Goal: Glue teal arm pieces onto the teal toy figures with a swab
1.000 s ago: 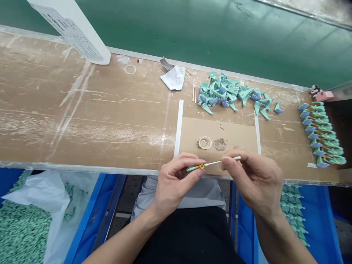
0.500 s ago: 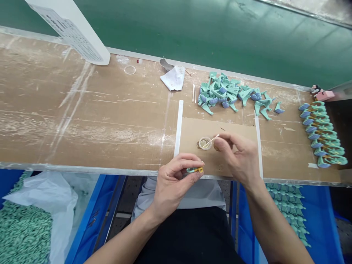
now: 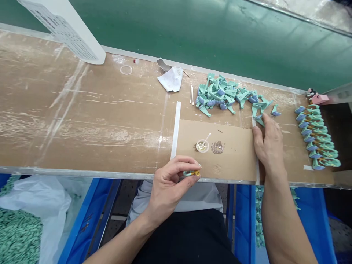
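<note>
Fingers of the left hand (image 3: 169, 187) pinch a yellow-banded teal part (image 3: 191, 173) at the front edge of the surface (image 3: 82, 121); the right hand (image 3: 268, 141), fingers spread, touches a loose teal heap (image 3: 222, 97) upper right, apparently unfinished, beside a neat row (image 3: 315, 137) at far right; a swab (image 3: 206, 138) stands in a small cup (image 3: 202, 146).

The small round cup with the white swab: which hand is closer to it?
Left. The left hand is just below the small round cup, not touching it; the right hand is farther to its right.
</note>
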A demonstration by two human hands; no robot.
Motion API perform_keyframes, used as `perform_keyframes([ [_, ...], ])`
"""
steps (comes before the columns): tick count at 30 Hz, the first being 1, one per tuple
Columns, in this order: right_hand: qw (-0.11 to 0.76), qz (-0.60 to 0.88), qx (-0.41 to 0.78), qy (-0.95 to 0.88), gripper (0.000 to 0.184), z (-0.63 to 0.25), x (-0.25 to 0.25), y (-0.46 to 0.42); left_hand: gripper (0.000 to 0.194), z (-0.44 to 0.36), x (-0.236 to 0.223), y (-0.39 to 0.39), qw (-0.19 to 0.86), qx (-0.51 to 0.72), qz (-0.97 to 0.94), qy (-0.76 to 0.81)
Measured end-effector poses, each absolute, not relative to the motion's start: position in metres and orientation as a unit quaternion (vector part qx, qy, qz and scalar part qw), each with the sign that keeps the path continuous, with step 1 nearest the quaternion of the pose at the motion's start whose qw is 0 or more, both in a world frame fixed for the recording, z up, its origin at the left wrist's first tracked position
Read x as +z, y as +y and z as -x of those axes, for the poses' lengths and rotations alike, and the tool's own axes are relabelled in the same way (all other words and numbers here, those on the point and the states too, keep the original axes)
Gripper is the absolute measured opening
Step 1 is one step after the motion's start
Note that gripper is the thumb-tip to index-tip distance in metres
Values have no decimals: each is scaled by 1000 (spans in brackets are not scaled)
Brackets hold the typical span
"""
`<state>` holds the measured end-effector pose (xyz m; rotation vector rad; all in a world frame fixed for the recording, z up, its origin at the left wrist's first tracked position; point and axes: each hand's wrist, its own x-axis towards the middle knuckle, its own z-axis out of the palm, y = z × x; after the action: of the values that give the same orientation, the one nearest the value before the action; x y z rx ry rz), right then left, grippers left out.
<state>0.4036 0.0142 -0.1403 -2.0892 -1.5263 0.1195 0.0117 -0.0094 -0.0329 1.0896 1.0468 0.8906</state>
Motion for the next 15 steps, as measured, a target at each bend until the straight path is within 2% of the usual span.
perform_keyframes([
  [7, 327, 790, 37, -517, 35, -372, -120, -20, 13, -13, -29, -6, 624, 374, -497, 473],
  [12, 324, 784, 66, -525, 34, -375, -110, -25, 9, -12, -28, -5, 619, 366, -502, 480],
  [15, 351, 778, 58, -517, 38, -370, -97, -27, 8, -13, -28, -4, 618, 365, -506, 479],
])
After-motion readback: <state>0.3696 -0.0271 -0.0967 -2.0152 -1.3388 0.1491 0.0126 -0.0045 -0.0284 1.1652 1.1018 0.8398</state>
